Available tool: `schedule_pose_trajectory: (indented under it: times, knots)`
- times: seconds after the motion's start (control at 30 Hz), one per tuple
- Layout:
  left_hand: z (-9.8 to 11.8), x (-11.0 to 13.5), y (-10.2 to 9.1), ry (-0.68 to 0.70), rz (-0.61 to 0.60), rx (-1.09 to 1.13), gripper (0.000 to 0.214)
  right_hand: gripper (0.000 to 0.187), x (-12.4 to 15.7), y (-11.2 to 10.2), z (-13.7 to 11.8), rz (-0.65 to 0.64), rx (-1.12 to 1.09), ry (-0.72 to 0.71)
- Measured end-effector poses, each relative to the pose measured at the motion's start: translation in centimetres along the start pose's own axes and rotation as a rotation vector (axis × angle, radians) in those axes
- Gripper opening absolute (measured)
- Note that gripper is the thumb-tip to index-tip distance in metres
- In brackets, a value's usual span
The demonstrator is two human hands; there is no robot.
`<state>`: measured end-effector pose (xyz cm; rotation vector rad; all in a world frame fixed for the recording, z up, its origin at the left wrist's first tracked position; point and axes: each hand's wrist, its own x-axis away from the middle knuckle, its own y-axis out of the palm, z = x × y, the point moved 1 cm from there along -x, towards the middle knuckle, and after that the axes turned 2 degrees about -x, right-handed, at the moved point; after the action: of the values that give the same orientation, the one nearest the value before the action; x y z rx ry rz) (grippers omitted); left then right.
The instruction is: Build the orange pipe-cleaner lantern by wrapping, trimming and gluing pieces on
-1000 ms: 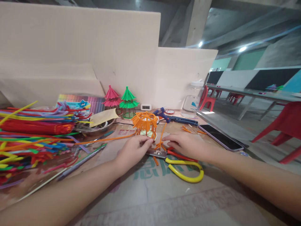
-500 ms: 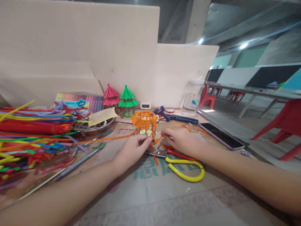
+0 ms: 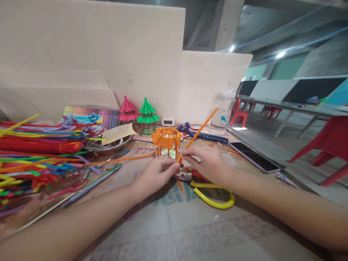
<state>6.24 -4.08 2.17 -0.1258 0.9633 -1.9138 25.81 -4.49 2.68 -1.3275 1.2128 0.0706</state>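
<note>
In the middle of the head view stands a small orange pavilion (image 3: 166,137) made of pipe cleaners, with a fringed roof ring and thin posts. My left hand (image 3: 159,173) is closed in front of its base, thumb and finger pinching the near end of an orange pipe cleaner (image 3: 201,128). My right hand (image 3: 208,160) pinches the same pipe cleaner, whose long end slants up to the right. The fingers partly cover the pavilion's base. Just below my hands lie yellow-handled scissors (image 3: 216,203), their blades partly hidden by my left hand.
A pink pavilion (image 3: 126,108) and a green pavilion (image 3: 146,112) stand behind. Bundled pipe cleaners (image 3: 40,145) fill the left side. A blue glue gun (image 3: 186,130), a water bottle (image 3: 221,114) and a phone (image 3: 255,157) sit to the right. Orange scraps lie near the scissors.
My right hand has moved left to meet my left hand beside the pavilion. The orange pipe cleaner, low and blurred before, now points upward from its fingers.
</note>
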Motion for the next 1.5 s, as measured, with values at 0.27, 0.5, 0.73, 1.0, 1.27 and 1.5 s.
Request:
schedule_pose_trajectory:
  times: [0.27, 0.5, 0.73, 1.0, 1.27, 1.5]
  knots:
    - [-0.2, 0.0, 0.0, 0.051, 0.080, -0.090, 0.029, 0.022, 0.4, 0.7, -0.2, 0.077, -0.276, 0.169]
    - [-0.4, 0.3, 0.1, 0.145, 0.082, -0.271, 0.028, 0.021, 0.8, 1.2, 0.0, -0.004, -0.147, 0.083]
    - [-0.3, 0.2, 0.1, 0.136, 0.086, -0.252, 0.027, 0.014, 0.7, 0.3, -0.6, 0.114, -0.218, 0.082]
    - [-0.2, -0.1, -0.2, 0.080, 0.122, -0.075, 0.030, 0.034, 0.5, 0.1, -0.8, -0.020, -0.247, 0.086]
    - [0.0, 0.0, -0.2, 0.098, 0.092, -0.083, 0.030, 0.013, -0.3, 1.0, -0.7, -0.085, -0.518, 0.448]
    - [0.2, 0.0, -0.1, 0.110, -0.032, -0.053, 0.033, 0.020, 0.3, 1.5, -0.7, -0.156, -0.698, 0.655]
